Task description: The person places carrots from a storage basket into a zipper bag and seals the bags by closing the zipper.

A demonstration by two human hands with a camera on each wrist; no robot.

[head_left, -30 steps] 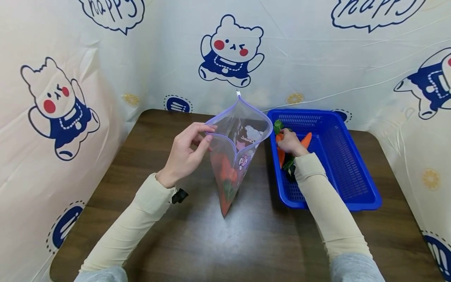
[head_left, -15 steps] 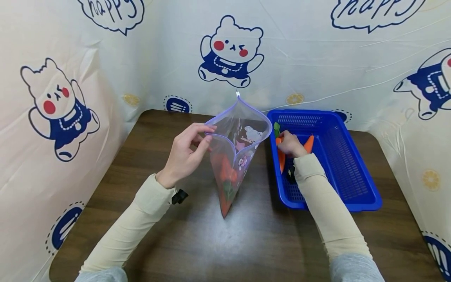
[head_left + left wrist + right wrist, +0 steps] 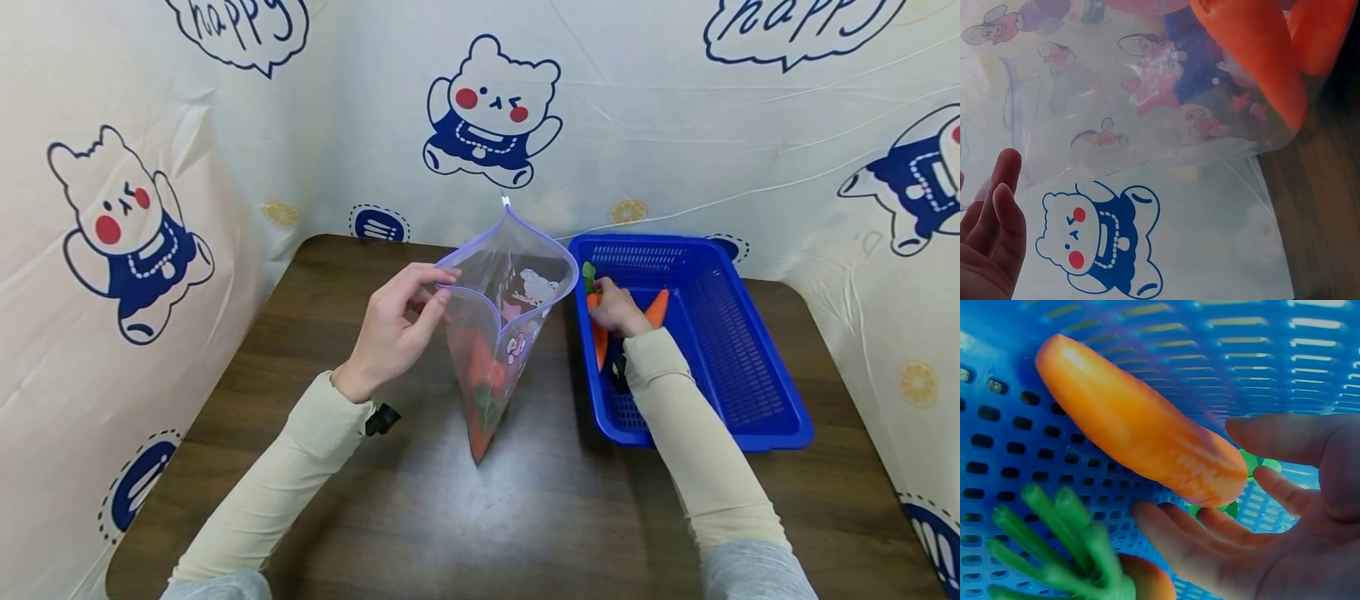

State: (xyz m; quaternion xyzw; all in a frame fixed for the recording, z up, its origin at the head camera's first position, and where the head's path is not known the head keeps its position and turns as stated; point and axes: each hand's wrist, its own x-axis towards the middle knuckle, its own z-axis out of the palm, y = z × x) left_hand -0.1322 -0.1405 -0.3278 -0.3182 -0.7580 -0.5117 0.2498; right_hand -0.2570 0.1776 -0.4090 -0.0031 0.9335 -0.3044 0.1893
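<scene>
Thumb and fingers of my left hand (image 3: 397, 325) pinch the near left rim of a clear zip bag (image 3: 536, 287) with a purple edge and cartoon prints. The bag's mouth gapes wide. Through its side show orange carrots (image 3: 1260, 53), low in the bag. My right hand (image 3: 618, 307) reaches into the blue basket (image 3: 750, 367), its thumb and fingers around the leafy end of an orange carrot (image 3: 1135, 415) along the left wall. A second carrot (image 3: 657, 308) lies beside that hand, partly hidden by it. Green stems (image 3: 1066, 544) of a carrot show below the fingers.
The basket stands on the right of a brown wooden table (image 3: 540, 517), with perforated walls and floor. A white sheet with bear prints (image 3: 491, 108) hangs behind and on both sides. A black clip-like piece (image 3: 382, 418) sits at the left cuff.
In the basket, the carrots shifted slightly under my right hand early on, the second one to the right; since then that hand has stayed nearly still. My left hand and the bag have not moved.
</scene>
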